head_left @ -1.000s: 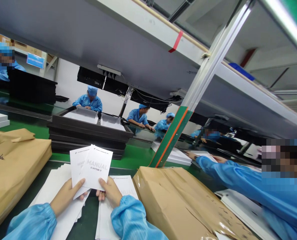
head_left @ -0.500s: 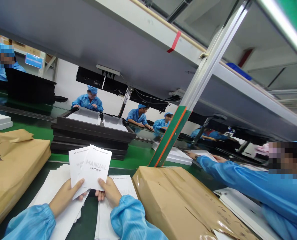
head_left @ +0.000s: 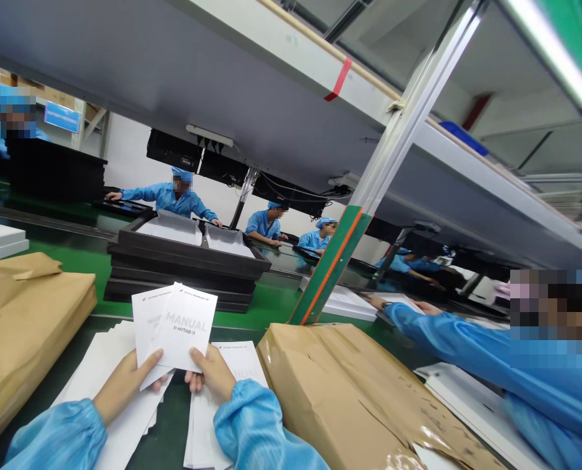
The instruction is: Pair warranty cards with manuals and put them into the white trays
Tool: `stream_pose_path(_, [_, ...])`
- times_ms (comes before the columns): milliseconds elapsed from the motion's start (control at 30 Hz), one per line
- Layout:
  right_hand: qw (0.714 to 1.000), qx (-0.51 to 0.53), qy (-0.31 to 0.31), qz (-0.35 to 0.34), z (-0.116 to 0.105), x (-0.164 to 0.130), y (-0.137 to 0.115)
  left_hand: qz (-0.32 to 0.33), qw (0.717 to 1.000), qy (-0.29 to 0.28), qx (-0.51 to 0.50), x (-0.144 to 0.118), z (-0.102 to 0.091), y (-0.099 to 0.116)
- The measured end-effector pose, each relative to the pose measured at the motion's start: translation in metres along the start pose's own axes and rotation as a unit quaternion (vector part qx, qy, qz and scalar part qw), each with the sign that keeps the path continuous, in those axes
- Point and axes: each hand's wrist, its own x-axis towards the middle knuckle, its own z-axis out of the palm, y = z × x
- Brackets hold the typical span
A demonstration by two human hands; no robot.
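Note:
My left hand (head_left: pixel 132 375) pinches a white booklet (head_left: pixel 146 320) with grey print, its thumb on the front. Overlapping that booklet is a white manual (head_left: pixel 185 326) printed "MANUAL" and "HYTAB", gripped at its lower right corner by my right hand (head_left: pixel 211 372). The two fan apart at the top, and part of the left booklet is hidden behind the manual. Beneath my left hand lies a fanned stack of white booklets (head_left: pixel 87 385). Another stack of manuals (head_left: pixel 242 356) lies under my right hand.
Brown paper packages stand on the left (head_left: pixel 21 339) and right (head_left: pixel 339 385). Ahead is a stack of black trays (head_left: pixel 183 277) with white contents. A slanted post (head_left: pixel 334 261) rises behind the right package. At right, a co-worker's sleeve (head_left: pixel 447 333) reaches over white boxes (head_left: pixel 349 303).
My hands keep the same hold on both booklets. Across the line, a co-worker has spread both arms outward. The view has shifted slightly.

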Motion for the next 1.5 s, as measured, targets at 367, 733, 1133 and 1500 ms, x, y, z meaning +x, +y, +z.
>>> stream_pose_path(367, [1.0,0.001,-0.001,-0.005,0.0019,-0.0015,-0.0031,0.003,1.0,0.0,0.0,-0.0003,-0.0002,-0.0045])
stream_pose_path(733, [1.0,-0.004,-0.003,-0.005,0.0021,-0.0015,-0.0038,0.005,1.0,-0.006,-0.009,0.0007,-0.0016,-0.0061])
stream_pose_path(1133, [1.0,-0.006,-0.004,-0.001,0.0029,-0.0018,-0.0054,0.007,1.0,0.002,0.007,0.0012,-0.0013,-0.0068])
stream_pose_path(1500, [1.0,-0.008,0.004,0.006,0.0034,-0.0019,-0.0054,-0.01,0.999,0.016,0.03,-0.0026,0.0004,-0.0003])
